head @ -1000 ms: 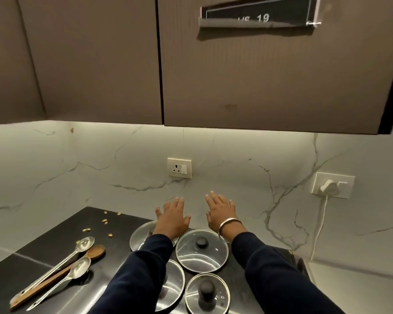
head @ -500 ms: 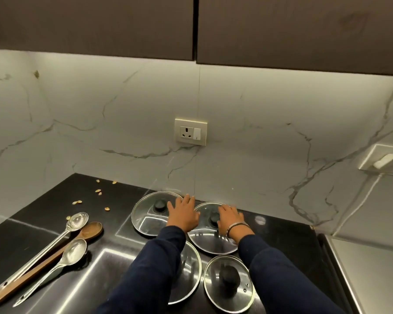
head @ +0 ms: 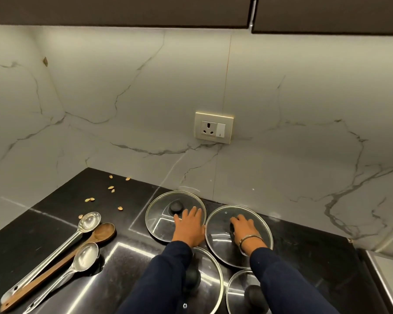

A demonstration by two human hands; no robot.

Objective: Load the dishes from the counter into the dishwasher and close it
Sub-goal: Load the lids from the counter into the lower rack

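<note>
well left of the fingers, on the black counter (head: 43, 227), lie two steel ladles (head: 61, 250) with a wooden spoon (head: 82, 244) between them: stiff, light, slick in the shaft, best pinched at mid-handle. the left hand (head: 188, 227) rests flat on the far-left glass lid (head: 159, 220), fingers straight and close together, holding nothing; its black knob (head: 176, 206) sits just beyond the fingertips (head: 193, 211), untaken. touching that lid's rim on the right is the far-right glass lid (head: 220, 241), where the right hand (head: 244, 230) lies with fingers curled down at the centre, probably round the knob, though the hand hides it and i cannot be sure of a grip. nearer than both wrists are two more lids (head: 211, 288), knobs up. these lids look fairly heavy for their size, rigid, smooth and breakable, with metal rims that would slide on the polished stone; the knob is the safe hold, lifting straight up so neighbouring rims do not knock. no dishwasher is in view.
</note>
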